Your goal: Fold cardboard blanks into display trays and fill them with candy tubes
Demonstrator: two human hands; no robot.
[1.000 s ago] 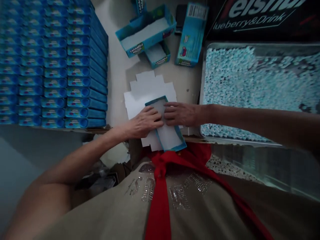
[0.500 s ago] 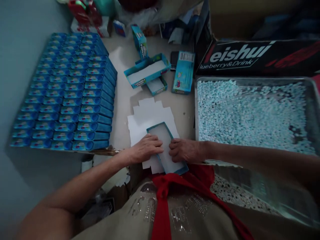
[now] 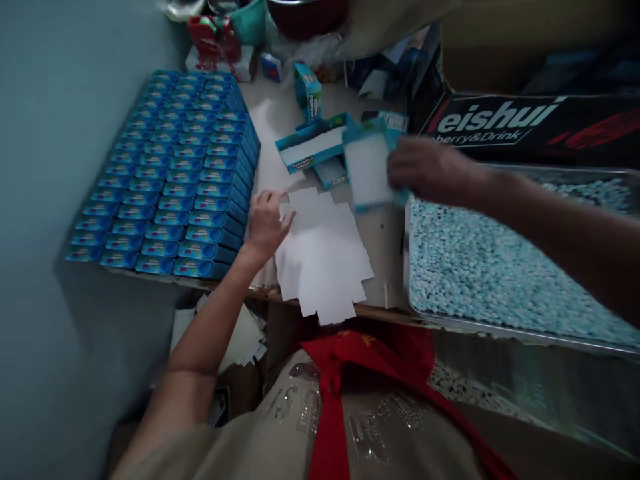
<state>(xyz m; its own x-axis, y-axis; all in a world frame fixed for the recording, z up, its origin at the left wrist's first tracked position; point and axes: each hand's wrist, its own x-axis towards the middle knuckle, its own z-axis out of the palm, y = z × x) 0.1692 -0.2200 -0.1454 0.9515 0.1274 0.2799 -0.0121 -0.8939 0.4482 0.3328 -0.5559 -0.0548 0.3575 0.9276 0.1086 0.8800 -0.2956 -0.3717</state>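
Note:
My right hand is closed on the right edge of a blue box tray with a white inside, blurred by motion, above the back of the table. My left hand has its fingers apart at the upper left edge of the white cut cardboard sheets, holding nothing. Another blue box tray lies tilted over a smaller one behind the sheets. One blue box stands behind them.
Many blue boxes are stacked in rows at the left. A metal tray of light blue pieces lies at the right, before a black carton. A red tape dispenser is at the back left.
My right hand has carried the blue tray up from the sheets toward the back. My left hand has let go of it and moved up and left. The view has shifted.

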